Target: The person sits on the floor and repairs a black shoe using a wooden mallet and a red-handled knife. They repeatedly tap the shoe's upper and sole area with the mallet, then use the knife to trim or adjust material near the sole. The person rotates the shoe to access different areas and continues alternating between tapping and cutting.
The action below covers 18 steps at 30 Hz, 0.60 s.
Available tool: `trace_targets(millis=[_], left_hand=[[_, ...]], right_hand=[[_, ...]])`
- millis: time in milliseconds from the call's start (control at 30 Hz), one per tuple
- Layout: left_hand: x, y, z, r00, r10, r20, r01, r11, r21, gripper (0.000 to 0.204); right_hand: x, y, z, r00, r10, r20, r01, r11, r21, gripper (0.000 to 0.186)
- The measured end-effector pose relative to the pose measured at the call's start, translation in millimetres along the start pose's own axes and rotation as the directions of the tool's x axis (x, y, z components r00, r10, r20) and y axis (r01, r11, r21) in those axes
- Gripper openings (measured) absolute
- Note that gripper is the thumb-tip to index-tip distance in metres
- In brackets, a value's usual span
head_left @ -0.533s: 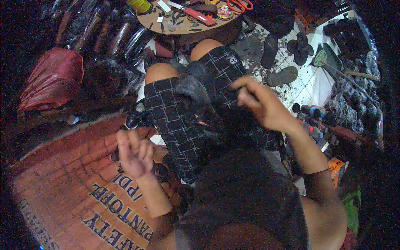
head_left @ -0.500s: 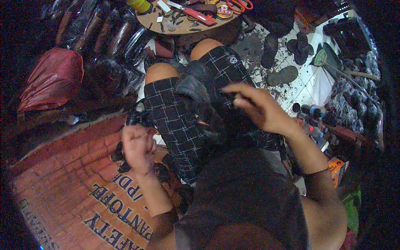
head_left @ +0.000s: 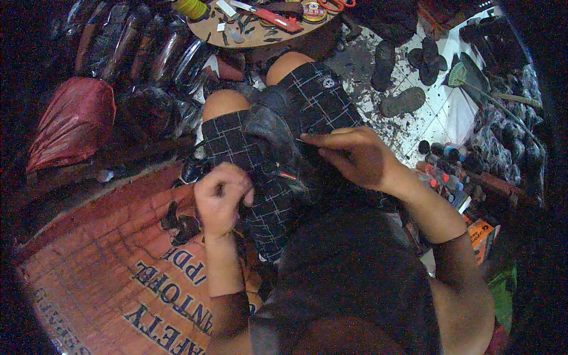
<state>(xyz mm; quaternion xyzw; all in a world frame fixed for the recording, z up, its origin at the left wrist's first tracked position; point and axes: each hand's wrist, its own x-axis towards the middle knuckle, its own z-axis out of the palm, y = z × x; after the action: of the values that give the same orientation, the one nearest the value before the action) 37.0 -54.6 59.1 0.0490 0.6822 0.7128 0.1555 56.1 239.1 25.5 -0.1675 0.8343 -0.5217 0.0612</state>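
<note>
Dark leather piece (head_left: 271, 123) lies between the thighs, just behind the knees, likely wedged there to free both hands. Left hand (head_left: 222, 198) curled closed, contents hidden; right hand (head_left: 362, 157) half-bent, grip unclear.

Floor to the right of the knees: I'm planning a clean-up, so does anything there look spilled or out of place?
Yes: dark specks litter the white tiles, standing out sharply, and a sole-shaped piece lies among them. Whether the specks are scraps or dirt, I can't tell.
</note>
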Motion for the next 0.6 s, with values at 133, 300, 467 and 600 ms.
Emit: trace_targets(millis=[133,300,467,600], left_hand=[[38,-20,27,0.895,0.418,0.158,-0.389,0.555,0.736,0.005],[46,-28,31,0.961,0.213,0.176,-0.274,0.658,0.702,0.011],[47,-36,44,0.864,0.456,0.213,-0.465,0.561,0.685,0.009],[50,-37,47,0.870,0.441,0.221,-0.457,0.550,0.699,0.008]], right_hand=[[12,-16,-19,0.987,0.055,0.152,-0.018,0.971,-0.238,0.042],[53,-33,-42,0.915,0.035,0.403,0.181,0.855,-0.486,0.034],[68,-47,-33,0.904,0.016,0.428,0.233,0.820,-0.523,0.012],[71,-48,-24,0.902,0.029,0.431,0.221,0.827,-0.518,0.011]])
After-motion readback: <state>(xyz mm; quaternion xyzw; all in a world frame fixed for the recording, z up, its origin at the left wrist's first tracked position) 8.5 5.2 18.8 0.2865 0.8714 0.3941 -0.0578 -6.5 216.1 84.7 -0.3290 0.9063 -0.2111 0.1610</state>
